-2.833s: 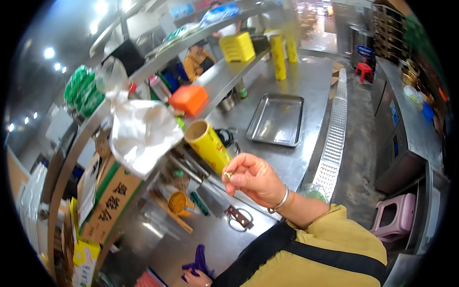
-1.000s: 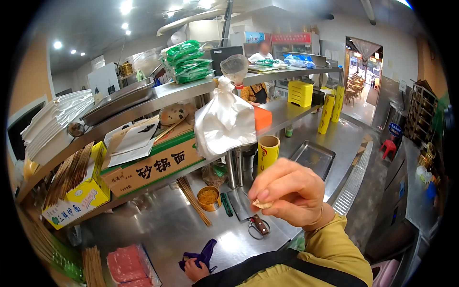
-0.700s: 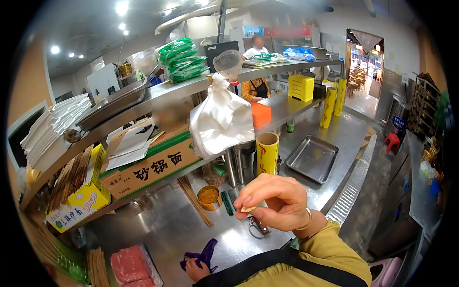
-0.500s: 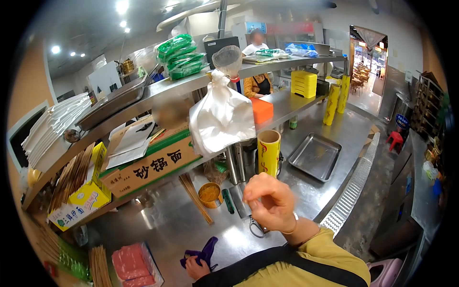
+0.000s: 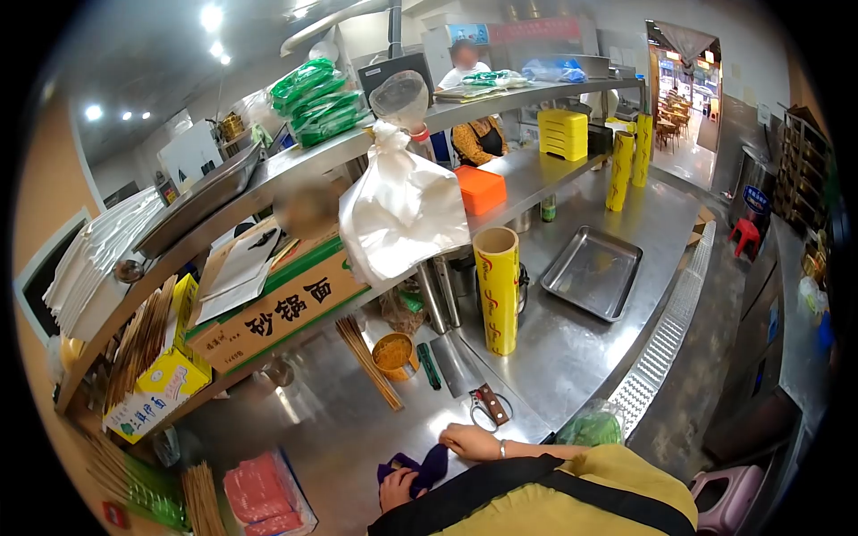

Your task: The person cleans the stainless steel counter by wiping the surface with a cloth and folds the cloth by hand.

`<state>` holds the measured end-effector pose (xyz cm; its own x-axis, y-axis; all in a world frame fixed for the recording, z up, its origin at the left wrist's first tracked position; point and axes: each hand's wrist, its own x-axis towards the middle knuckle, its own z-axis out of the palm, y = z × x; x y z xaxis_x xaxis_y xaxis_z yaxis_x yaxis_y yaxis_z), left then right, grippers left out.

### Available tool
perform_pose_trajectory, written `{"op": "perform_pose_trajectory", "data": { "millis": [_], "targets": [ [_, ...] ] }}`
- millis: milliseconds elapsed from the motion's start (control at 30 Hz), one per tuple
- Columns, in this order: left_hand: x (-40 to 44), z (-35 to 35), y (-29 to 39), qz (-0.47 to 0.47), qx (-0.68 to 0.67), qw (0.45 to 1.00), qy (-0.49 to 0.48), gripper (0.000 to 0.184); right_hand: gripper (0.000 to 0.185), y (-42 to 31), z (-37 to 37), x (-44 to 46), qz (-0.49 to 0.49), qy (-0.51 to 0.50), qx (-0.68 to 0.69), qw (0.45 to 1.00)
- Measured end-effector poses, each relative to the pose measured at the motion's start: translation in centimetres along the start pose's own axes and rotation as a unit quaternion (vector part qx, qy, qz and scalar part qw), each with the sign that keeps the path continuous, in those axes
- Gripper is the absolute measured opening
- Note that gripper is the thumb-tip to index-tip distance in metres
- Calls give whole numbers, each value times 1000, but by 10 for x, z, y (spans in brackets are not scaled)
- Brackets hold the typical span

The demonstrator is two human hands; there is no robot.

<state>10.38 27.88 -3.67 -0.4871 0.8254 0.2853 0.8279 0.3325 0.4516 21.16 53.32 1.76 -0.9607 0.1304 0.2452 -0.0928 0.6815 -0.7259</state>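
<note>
A dark purple cloth (image 5: 431, 469) lies bunched on the steel worktop at the bottom middle. My left hand (image 5: 399, 489) is closed on its near left side. At the cloth's upper right edge is my right hand (image 5: 471, 442), its fingers curled in against the fabric; the fingertips are partly hidden. Just beyond my hands lie a cleaver (image 5: 458, 364) with a wooden handle and a pair of scissors (image 5: 483, 414), which partly overlap. A green-handled tool (image 5: 428, 366) lies left of the cleaver, beside a round tin (image 5: 394, 356) of orange-brown contents.
Wooden skewers (image 5: 369, 362) lie left of the tin. A yellow roll (image 5: 498, 299) stands upright near a metal tray (image 5: 593, 272). Pink packages (image 5: 259, 491) sit at lower left. A white plastic bag (image 5: 402, 214) hangs from the shelf. A person (image 5: 480, 141) stands behind the shelves.
My right hand has come down from above the worktop to the purple cloth. The cloth and my left hand appear farther right as the view shifts. The cleaver's handle now shows.
</note>
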Motion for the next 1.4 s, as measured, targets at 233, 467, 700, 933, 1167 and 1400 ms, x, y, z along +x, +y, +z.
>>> {"op": "perform_pose_trajectory", "data": {
  "millis": [233, 467, 700, 933, 1167, 1400],
  "targets": [
    [48, -17, -27, -139, 85, 983, 84, 34, 13, 27, 10, -50, 27, -39, -67, 997],
    [61, -22, -26, -226, 107, 962, 107, 37, 12, 34, 14, -58, 17, 10, -37, 999],
    [16, -11, 24, -26, -90, 987, -129, 36, 11, 27, 11, -52, 44, 49, -67, 996],
    [-55, -65, -67, -269, 110, 945, 153, 40, 10, 38, 17, -57, 0, 54, -99, 994],
    [-8, -31, -127, -319, 179, 896, 253, 45, 12, 38, 17, -57, -41, 37, -159, 986],
    [63, 39, -29, -166, 101, 975, 106, 37, 11, 31, 13, -57, -43, 47, -153, 986]
  ]
}}
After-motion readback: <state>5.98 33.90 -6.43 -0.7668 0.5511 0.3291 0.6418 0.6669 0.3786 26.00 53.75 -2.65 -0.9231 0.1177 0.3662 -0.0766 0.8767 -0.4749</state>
